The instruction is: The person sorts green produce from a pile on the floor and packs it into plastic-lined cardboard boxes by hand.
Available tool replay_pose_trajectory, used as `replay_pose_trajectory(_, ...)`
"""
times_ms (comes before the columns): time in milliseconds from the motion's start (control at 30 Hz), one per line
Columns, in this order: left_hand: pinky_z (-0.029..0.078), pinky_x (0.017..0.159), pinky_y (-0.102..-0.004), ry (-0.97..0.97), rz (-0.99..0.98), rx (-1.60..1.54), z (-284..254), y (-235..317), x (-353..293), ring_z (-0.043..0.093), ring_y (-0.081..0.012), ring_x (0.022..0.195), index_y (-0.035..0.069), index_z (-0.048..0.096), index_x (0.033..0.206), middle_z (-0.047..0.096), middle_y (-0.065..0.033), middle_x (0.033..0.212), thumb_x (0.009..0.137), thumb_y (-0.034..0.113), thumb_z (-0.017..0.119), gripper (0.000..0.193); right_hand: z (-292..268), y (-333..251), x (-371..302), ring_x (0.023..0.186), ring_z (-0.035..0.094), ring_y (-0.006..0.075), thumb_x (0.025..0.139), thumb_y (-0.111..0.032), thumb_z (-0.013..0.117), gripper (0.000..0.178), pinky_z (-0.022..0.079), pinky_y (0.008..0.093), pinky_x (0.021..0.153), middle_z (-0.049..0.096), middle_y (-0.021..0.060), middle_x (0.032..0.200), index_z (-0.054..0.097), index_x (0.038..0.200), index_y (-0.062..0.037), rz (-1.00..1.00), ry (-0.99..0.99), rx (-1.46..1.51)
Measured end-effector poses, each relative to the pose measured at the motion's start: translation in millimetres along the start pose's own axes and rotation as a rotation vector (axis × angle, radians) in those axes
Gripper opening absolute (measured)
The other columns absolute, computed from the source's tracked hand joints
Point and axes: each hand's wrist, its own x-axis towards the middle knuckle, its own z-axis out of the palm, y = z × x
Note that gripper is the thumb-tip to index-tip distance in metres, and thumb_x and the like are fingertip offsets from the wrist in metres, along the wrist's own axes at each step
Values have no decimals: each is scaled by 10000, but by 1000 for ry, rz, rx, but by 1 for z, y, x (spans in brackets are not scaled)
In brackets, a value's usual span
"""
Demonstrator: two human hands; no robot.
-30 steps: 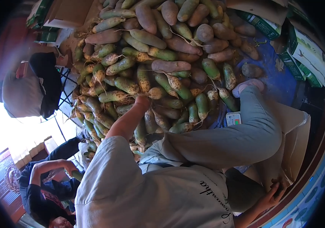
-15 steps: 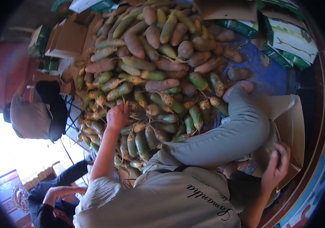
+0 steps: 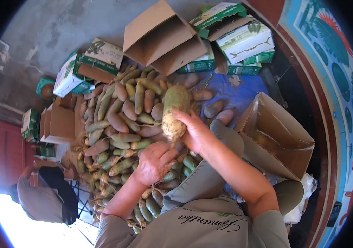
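Note:
A large green radish [image 3: 175,108], pale and dirt-speckled at its root end, stands tilted in front of me with the root pointing toward me. My right hand [image 3: 192,130] is closed around its lower side, thumb across the front. At the thin root tail my left hand [image 3: 155,162] is pinched, its fingertips partly blurred and hidden by the hand itself. Beneath both hands spreads a big pile of green radishes [image 3: 120,165], many with soil on their root ends. Reddish-brown, dusty ones [image 3: 118,123] lie farther back in the heap.
An open cardboard carton [image 3: 284,140] stands by my right knee. More cartons [image 3: 164,39] and green-and-white boxes [image 3: 246,41] line the far side. A blue sheet [image 3: 242,89] lies under the pile's right edge. Another person [image 3: 46,194] bends at the left.
My left hand has come up from the pile, and my right hand has moved from beside the carton onto the large radish. The view has shifted, showing more of the far boxes.

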Motion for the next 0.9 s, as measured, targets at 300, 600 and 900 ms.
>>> replay_pose_trajectory(300,414,871,-295,411,-491,-1034,6,-32,93,532,-170,1007,-11,457,1212,562,-90,1097,883,232,527,415,-7,-106,-42,1148,454,221,629,-86,731,858,364,335,962,448,119,1249,267,1349,-54,-580,-135,-1280)
replay_pose_trajectory(600,494,794,-291,457,-492,-1615,14,0,160,590,-170,884,-54,566,1007,611,-125,977,905,121,505,212,-2,-134,-74,992,501,345,612,-107,692,798,420,399,869,488,157,1074,333,1324,-150,-745,-28,-1725)
replay_pose_trajectory(900,420,539,-204,408,-536,-1498,31,20,193,473,-57,603,-1,591,893,593,-40,762,878,97,549,108,-21,-172,-97,990,493,341,575,-52,678,776,413,393,869,491,152,1063,393,1292,-139,-849,35,-1890)
